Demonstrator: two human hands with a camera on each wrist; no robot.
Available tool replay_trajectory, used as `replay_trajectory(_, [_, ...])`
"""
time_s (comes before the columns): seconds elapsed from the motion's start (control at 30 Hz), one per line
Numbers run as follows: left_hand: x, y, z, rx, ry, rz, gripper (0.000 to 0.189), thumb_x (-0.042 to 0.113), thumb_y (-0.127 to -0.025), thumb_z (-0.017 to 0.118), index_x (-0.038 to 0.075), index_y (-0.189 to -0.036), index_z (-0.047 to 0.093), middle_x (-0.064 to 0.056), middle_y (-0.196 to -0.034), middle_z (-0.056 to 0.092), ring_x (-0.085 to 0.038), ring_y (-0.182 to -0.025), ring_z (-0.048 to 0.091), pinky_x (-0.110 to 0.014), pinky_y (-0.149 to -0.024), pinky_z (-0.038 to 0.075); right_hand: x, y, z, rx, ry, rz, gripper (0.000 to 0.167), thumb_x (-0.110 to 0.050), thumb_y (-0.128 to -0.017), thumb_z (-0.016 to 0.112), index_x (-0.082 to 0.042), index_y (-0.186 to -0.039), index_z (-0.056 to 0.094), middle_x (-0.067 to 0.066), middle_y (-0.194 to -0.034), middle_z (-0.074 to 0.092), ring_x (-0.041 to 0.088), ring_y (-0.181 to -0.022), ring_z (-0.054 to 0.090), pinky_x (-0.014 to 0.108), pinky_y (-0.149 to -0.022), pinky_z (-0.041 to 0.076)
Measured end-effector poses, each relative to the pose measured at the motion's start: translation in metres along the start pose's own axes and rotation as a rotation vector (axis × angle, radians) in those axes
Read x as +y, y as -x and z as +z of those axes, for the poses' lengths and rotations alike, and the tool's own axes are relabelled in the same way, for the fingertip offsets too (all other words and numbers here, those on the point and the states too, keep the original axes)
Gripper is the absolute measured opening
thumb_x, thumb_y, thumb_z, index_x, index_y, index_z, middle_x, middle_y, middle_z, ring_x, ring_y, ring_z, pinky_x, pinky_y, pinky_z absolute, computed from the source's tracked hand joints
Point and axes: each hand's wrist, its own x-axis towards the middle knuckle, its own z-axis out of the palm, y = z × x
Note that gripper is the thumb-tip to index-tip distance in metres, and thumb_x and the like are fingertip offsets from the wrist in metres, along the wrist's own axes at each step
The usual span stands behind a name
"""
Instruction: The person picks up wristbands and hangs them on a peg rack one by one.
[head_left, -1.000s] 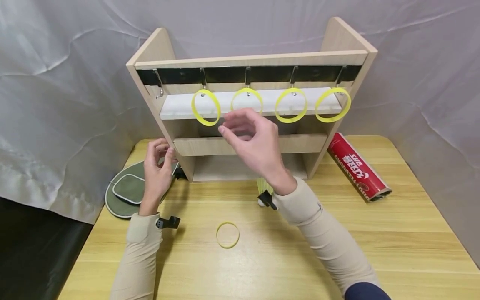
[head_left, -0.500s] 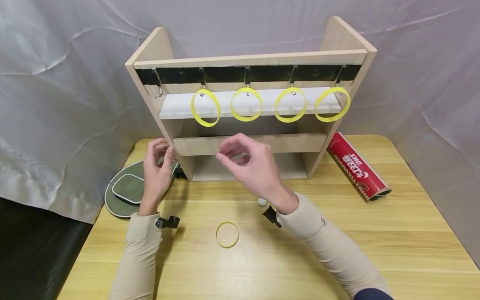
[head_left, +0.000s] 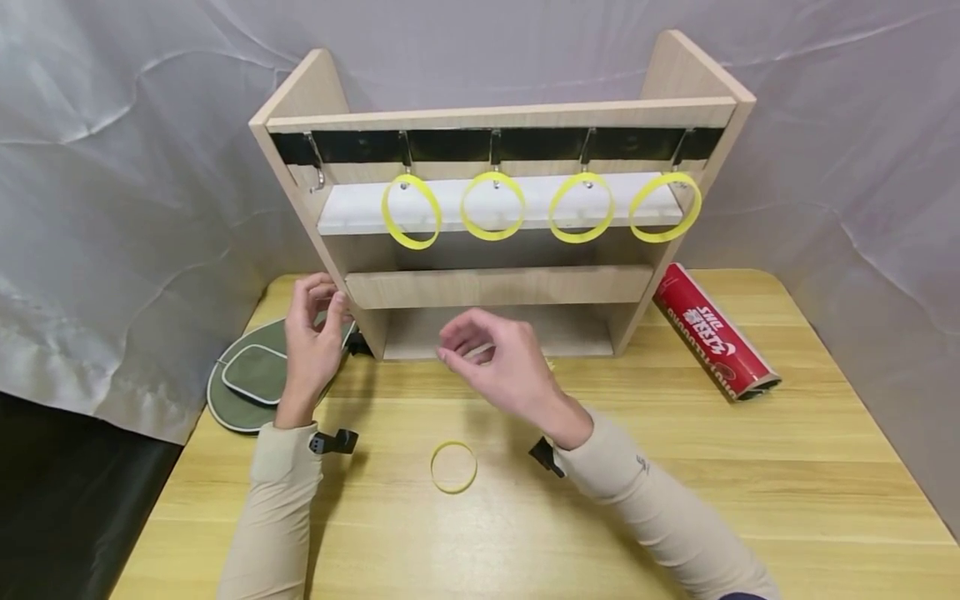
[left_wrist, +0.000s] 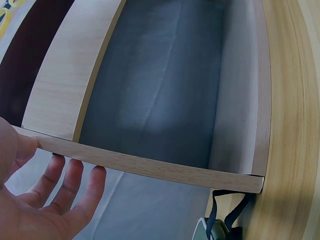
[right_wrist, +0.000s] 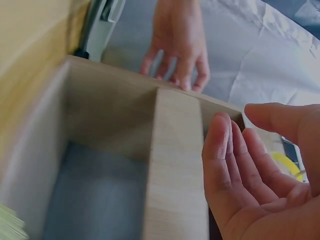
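My right hand (head_left: 498, 362) hovers in front of the lower part of the wooden rack (head_left: 495, 287), fingers loosely curved, thumb apart from them, holding nothing. At the rack's left side, my left hand (head_left: 311, 342) touches the upright panel; in the left wrist view its thumb lies at the panel's front edge and its relaxed fingertips (left_wrist: 97, 172) are by the outer face. Several yellow rings (head_left: 492, 237) hang from metal hooks along a black strip (head_left: 450, 146). Another yellow ring (head_left: 453, 492) lies on the table. The leftmost hook (head_left: 318, 171) is bare.
On the wooden table (head_left: 675, 467), a red printed tube (head_left: 712, 333) lies right of the rack. A green bag with white piping (head_left: 255, 375) lies at left, partly behind my left hand. Pale yellow feathers (right_wrist: 10, 225) show at the right wrist view's lower left.
My right hand has come down from just below the hanging rings to the rack's lower opening, uncovering the middle ring. My left hand stays at the side panel.
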Motion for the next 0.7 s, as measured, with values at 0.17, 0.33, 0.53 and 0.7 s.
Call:
replay_trajectory(0.17, [0.001,0.000,0.000,0.000,0.003,-0.004,0.029,0.003,-0.111,0.059,-0.010,-0.137,0.054,0.007,-0.108,0.063,-0.017,-0.098,0.063,-0.021,-0.079,0.064,0.012,0.008,0.008,-0.036,0.004,0.051,0.014,-0.003,-0.095,0.082,-0.005,-0.108,0.077,0.007,-0.098,0.082,0.016,-0.087,0.078,0.027,-0.076,0.070])
replay_trajectory(0.33, [0.001,-0.001,0.000,0.004,0.010,-0.006,0.029,0.002,-0.111,0.059,-0.010,-0.136,0.053,0.007,-0.108,0.062,-0.016,-0.098,0.063,-0.019,-0.079,0.063,0.023,0.016,0.015,-0.090,0.020,0.082,0.014,-0.004,-0.095,0.082,-0.006,-0.107,0.076,0.008,-0.097,0.081,0.016,-0.088,0.078,0.027,-0.076,0.069])
replay_trajectory(0.53, [0.001,-0.001,0.001,0.008,0.011,-0.007,0.028,0.003,-0.111,0.058,-0.010,-0.136,0.054,0.007,-0.108,0.063,-0.014,-0.098,0.063,-0.021,-0.080,0.065,0.036,0.023,0.022,-0.144,0.065,0.068,0.014,-0.003,-0.095,0.083,-0.004,-0.107,0.076,0.009,-0.096,0.081,0.016,-0.085,0.078,0.028,-0.078,0.069])
replay_trajectory(0.7, [0.000,-0.001,0.000,0.007,0.020,0.005,0.029,0.002,-0.111,0.058,-0.011,-0.136,0.054,0.006,-0.108,0.063,-0.013,-0.096,0.063,-0.018,-0.079,0.063,0.044,0.028,0.027,-0.166,0.102,0.116,0.013,-0.004,-0.095,0.083,-0.004,-0.107,0.077,0.007,-0.095,0.081,0.013,-0.082,0.076,0.023,-0.076,0.066])
